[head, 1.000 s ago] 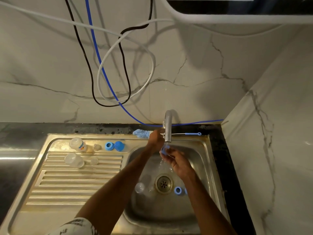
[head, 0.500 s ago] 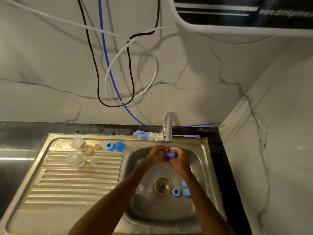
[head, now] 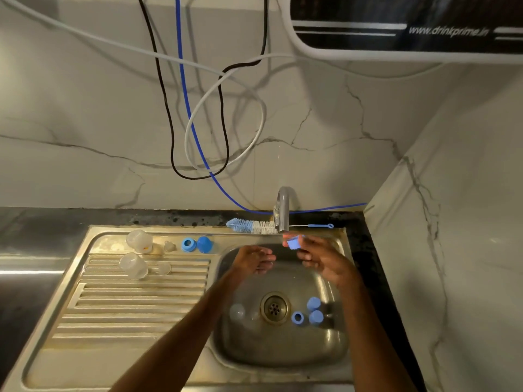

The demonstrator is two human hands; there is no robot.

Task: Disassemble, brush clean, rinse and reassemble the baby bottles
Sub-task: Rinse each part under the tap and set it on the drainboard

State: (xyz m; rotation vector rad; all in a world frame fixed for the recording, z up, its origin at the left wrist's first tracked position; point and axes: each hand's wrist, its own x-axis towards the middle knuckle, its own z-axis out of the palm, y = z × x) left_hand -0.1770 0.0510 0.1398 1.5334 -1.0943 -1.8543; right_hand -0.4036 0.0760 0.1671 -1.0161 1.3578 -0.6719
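Blue cap (head: 293,243); blue-white brush (head: 252,225); grey-veined white marble wall (head: 85,123); steel sink (head: 135,301).

Blk, blue & white cables (head: 192,126) on marble wall (head: 85,108) (purifier (head: 368,12) top rt)

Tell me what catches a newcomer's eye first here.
The right hand pinching a blue cap just under the faucet spout, over the sink basin, with the left hand open beside it. Next, the black, blue and white cables looping on the marble wall above.
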